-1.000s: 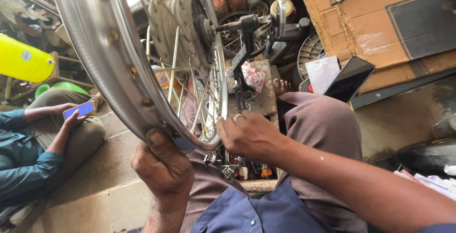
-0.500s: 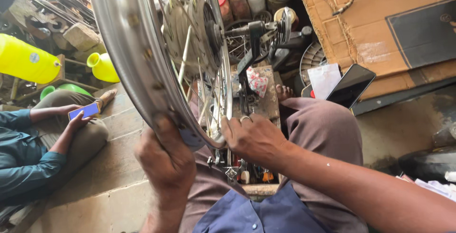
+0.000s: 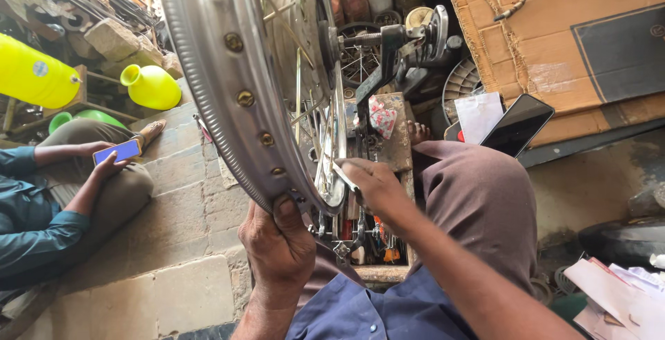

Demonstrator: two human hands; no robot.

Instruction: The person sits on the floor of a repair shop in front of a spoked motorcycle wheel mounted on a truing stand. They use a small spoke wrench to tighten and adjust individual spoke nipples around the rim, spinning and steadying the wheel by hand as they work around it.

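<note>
Left hand (image 3: 277, 243) clamped on the spoked wheel rim (image 3: 222, 90), right hand (image 3: 374, 184) pinching a spoke tool; we judge the rim stiff, heavy, slick.

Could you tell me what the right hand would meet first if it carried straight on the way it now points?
The right hand points up and left into the wheel, its fingertips already at the spokes by the rim's near edge. Going on, it would most likely meet those spokes first, though depth is hard to judge from this view.

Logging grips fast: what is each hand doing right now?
Left hand: closed on the wheel rim, thumb over its edge.
Right hand: closed at the spokes, holding a small flat tool.
</note>
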